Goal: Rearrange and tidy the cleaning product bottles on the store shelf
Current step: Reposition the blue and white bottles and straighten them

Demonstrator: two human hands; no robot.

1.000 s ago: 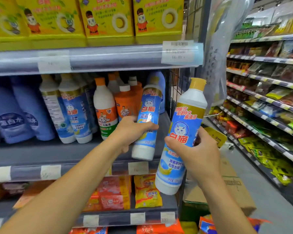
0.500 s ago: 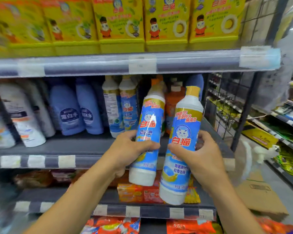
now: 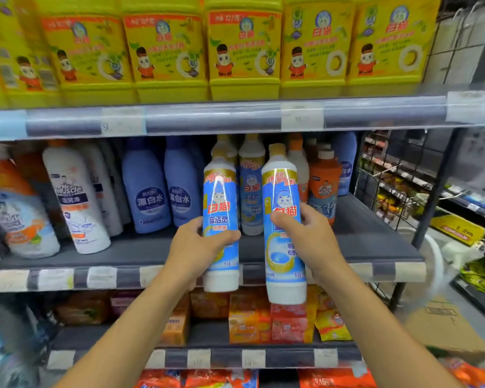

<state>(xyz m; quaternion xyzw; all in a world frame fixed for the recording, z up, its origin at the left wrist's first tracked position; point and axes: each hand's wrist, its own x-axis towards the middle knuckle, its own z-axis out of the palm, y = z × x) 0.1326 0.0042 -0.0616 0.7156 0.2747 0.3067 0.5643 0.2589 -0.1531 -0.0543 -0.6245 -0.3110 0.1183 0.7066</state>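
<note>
Your left hand point(image 3: 196, 249) grips one blue-label bottle point(image 3: 221, 219), your right hand point(image 3: 310, 239) another point(image 3: 283, 228) — both held off the shelf point(image 3: 375, 242), before its front edge. Set them down upright, labels forward — beside the matching bottle point(image 3: 251, 189) behind.

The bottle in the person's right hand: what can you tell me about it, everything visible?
A tall white plastic bottle with a blue label: yellow cap, gold shoulder band, cat face and red characters. It is held roughly upright before the grey middle shelf, base in the air below the shelf edge. The right hand grips its middle, thumb across the label. A matching bottle in the left hand is beside it, not touching.
</note>
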